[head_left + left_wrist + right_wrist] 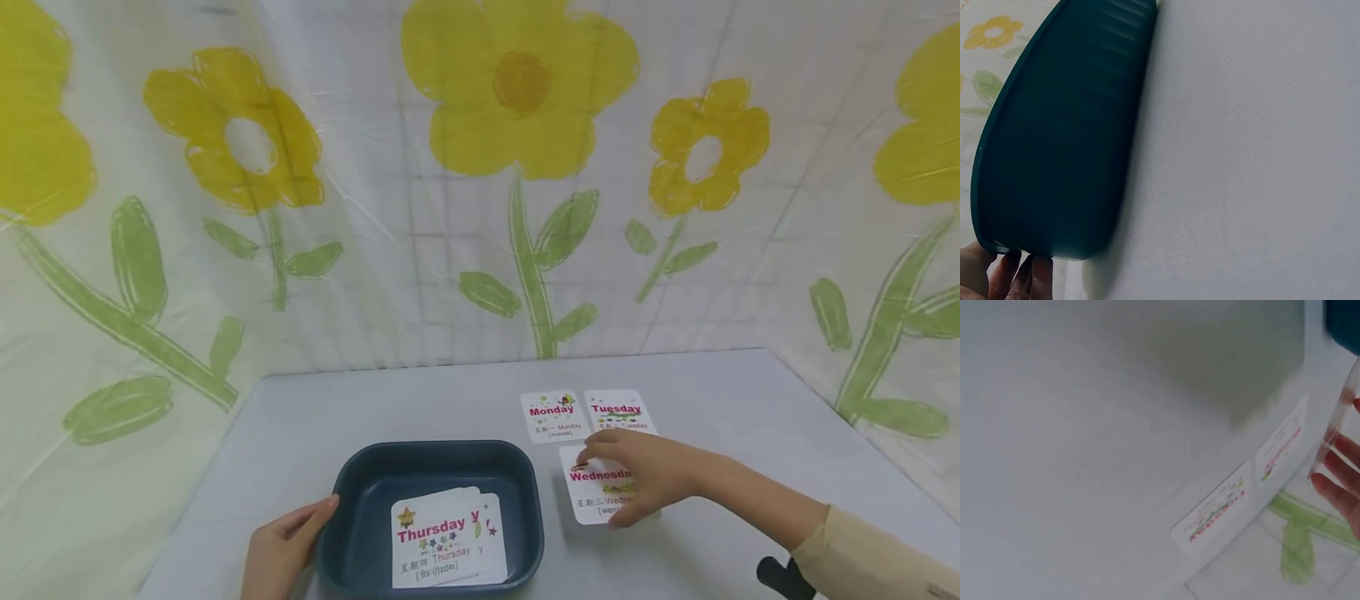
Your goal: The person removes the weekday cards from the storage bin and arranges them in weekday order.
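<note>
At the left end of a dark blue-green plastic tub (435, 454), my left hand (279, 550) grips the rim, thumb on the edge; the left wrist view has its fingers (1041, 275) against the wall. Inside the tub lies a small stack of white cards topped by a "Thursday" card (431, 550). Right of the tub, my right hand (652, 473) holds a "Wednesday" card (588, 496) by its edges, fingers at the top and thumb near the bottom. In the right wrist view this card (1337, 422) appears nearly edge-on, above the table surface.
A "Monday" card (555, 419) and a "Tuesday" card (617, 400) lie side by side behind the right hand, on the white table (322, 408). Behind the table's far edge hangs a curtain (367, 250) with yellow flowers. A dark object (783, 577) shows below the right sleeve.
</note>
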`<state>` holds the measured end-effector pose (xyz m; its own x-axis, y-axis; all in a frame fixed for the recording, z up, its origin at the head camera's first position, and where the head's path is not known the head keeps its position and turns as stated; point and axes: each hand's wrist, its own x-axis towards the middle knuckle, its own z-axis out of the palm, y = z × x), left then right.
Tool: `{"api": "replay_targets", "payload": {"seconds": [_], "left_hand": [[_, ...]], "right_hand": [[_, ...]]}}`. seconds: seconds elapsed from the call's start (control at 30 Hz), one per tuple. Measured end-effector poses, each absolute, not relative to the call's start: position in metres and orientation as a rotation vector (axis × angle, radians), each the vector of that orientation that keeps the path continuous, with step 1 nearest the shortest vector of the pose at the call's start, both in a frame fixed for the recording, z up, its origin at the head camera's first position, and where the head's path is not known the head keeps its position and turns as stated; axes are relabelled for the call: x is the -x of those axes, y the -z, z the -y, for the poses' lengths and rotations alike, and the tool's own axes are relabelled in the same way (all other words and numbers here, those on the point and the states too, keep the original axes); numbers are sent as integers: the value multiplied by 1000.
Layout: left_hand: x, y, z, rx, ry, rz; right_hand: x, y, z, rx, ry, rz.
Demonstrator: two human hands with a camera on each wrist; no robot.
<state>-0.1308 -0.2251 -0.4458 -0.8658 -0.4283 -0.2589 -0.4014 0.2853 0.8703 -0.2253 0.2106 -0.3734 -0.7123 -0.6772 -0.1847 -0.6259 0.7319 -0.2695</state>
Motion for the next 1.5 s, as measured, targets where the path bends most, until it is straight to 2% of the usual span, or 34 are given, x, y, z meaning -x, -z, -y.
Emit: {"api": "replay_targets", "payload": {"seconds": [0.73, 1.07, 1.5], "left_hand": [[131, 450, 226, -827, 1675, 2494], [131, 449, 226, -823, 1669, 2485], [133, 448, 225, -837, 1664, 2494]], "right_hand": [[238, 388, -233, 992, 265, -2644], [261, 405, -268, 905, 275, -2700], [281, 398, -313, 783, 307, -2774]]}}
